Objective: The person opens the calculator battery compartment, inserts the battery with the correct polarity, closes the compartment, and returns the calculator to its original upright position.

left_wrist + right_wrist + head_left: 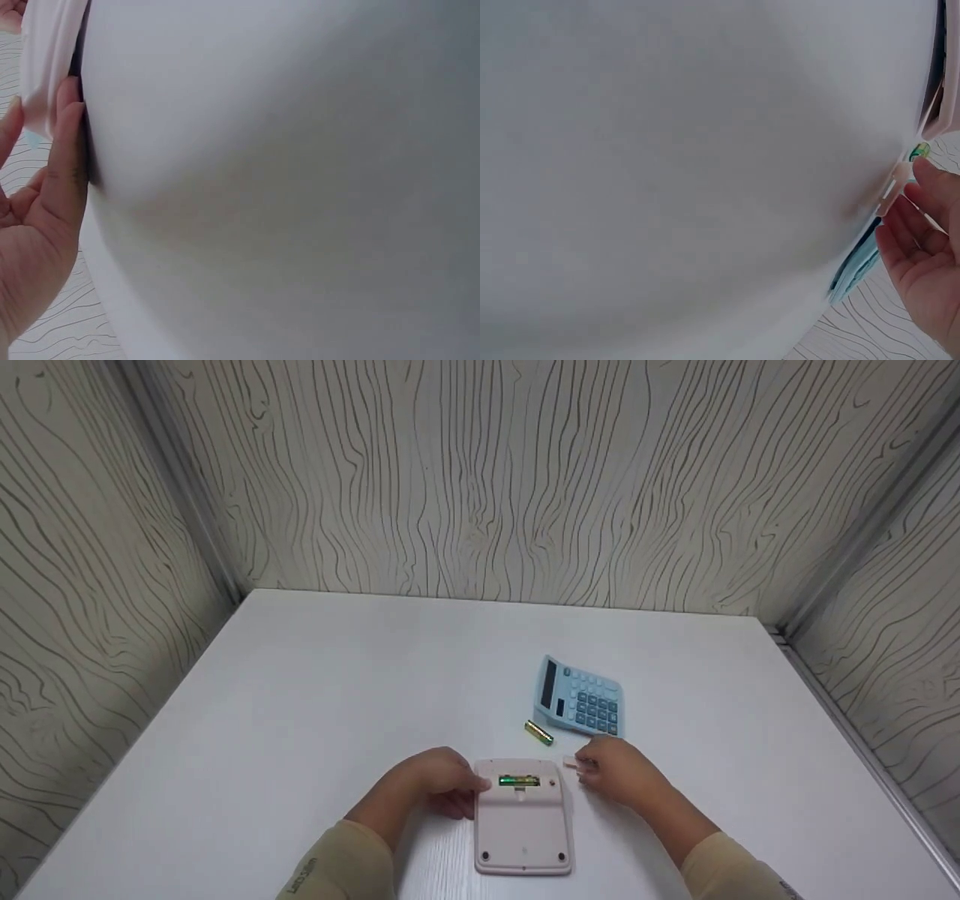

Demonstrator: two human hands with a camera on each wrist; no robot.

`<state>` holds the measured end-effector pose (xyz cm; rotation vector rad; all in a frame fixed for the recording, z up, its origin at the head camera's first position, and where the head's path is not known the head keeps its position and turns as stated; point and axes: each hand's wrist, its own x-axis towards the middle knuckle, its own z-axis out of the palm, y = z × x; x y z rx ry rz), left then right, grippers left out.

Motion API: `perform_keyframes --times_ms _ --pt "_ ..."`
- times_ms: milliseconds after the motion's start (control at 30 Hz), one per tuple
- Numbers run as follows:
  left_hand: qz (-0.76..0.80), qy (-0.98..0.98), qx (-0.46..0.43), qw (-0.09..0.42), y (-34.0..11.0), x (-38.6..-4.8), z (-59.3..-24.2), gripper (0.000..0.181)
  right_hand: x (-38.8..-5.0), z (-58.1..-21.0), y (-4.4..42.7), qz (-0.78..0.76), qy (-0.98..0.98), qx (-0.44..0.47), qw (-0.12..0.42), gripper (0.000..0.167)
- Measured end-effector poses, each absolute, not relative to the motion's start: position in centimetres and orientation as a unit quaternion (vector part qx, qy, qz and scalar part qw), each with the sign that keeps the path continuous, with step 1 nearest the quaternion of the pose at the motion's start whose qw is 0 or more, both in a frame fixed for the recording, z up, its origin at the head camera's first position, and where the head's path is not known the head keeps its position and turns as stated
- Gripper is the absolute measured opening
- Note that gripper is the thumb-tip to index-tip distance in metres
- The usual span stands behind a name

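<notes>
A pale pink calculator lies face down on the table, its battery compartment uncovered with a green and gold battery inside. My left hand grips its left edge, thumb on the back and fingers at the side; the left wrist view shows the same hand pinching the calculator. Just right of the calculator, my right hand pinches a small pink battery cover. In the right wrist view the cover sits between thumb and fingers, close to the tabletop.
A second, loose battery lies above the pink calculator. Behind it a light blue calculator rests face up, near my right hand. The white table meets wood-grain patterned panels at its back.
</notes>
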<state>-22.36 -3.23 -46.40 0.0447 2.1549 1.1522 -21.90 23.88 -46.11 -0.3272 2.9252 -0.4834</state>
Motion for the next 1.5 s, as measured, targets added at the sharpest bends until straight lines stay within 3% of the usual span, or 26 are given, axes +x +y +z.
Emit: perform_keyframes --times_ms 267,867,1300,1500 --pt "0.447 0.828 0.019 0.337 -3.3 -22.3 -46.3 0.023 -21.8 -46.2 23.3 -0.117 0.983 -0.103 0.094 0.020" --pt "0.441 0.833 0.009 0.335 -3.1 -22.3 -46.3 0.024 -21.3 -43.6 21.9 -0.176 0.982 -0.059 0.047 0.010" --pt "0.459 0.822 0.020 0.337 -3.4 -22.3 -46.6 0.024 -19.1 -42.8 17.8 -0.170 0.965 -0.199 -0.010 0.009" --pt "0.454 0.824 0.018 0.338 -3.4 -22.3 -46.4 0.023 -19.0 -43.1 17.1 -0.160 0.964 -0.213 -0.008 0.010"
